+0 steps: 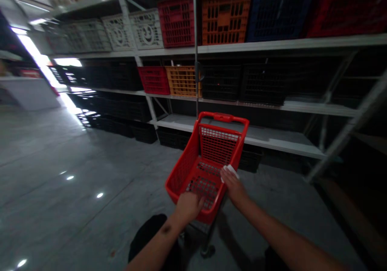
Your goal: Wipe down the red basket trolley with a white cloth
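Note:
A red plastic shopping cart (184, 170) with a mesh basket stands on the floor in front of me, with nothing showing inside it. My left hand (188, 206) is closed over the near rim of the basket. My right hand (233, 185) rests on the basket's right rim, its fingers pinched on a small white piece of paper or cloth (230, 169). The cart's red handle (223, 117) is at the far end, away from me.
Long white shelving (272, 45) runs along the right, stacked with red, orange, blue, white and black crates. A thin metal upright (196, 53) stands just behind the cart. The polished grey floor (75, 174) stretches away to the left, towards bright light.

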`<action>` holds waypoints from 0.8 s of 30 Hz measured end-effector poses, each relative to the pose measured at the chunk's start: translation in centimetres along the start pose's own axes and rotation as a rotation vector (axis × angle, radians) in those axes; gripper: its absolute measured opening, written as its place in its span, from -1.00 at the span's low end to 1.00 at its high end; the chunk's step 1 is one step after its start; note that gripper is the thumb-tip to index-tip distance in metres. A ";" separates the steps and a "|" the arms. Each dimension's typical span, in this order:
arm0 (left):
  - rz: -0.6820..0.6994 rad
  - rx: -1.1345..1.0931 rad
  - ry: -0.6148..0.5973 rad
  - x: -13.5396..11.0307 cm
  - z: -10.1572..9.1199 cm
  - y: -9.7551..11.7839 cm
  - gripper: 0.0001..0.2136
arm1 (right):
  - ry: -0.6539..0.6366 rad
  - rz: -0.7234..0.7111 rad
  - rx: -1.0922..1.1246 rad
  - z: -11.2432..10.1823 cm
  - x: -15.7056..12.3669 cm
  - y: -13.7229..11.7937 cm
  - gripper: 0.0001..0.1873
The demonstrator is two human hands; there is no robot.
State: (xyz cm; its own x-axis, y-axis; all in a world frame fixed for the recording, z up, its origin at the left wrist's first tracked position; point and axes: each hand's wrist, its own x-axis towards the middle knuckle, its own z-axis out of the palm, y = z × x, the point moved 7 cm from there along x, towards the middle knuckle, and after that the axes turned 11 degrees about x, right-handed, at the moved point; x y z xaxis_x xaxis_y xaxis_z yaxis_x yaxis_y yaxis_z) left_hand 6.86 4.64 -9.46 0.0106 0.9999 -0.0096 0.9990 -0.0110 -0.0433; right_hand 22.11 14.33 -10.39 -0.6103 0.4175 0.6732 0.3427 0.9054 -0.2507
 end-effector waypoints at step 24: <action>-0.081 0.041 0.010 -0.6 2.9 -0.3 -0.63 | -0.110 0.206 -0.379 -8.8 10.5 13.9 -0.56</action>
State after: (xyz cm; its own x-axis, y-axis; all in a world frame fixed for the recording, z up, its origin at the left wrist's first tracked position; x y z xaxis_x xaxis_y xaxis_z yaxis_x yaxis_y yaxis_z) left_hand 6.42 3.97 -12.33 -0.0692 0.9976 0.0055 0.9940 0.0694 -0.0844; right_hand 26.73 30.62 -0.65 -0.5675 0.6103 0.5527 0.6902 0.7187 -0.0849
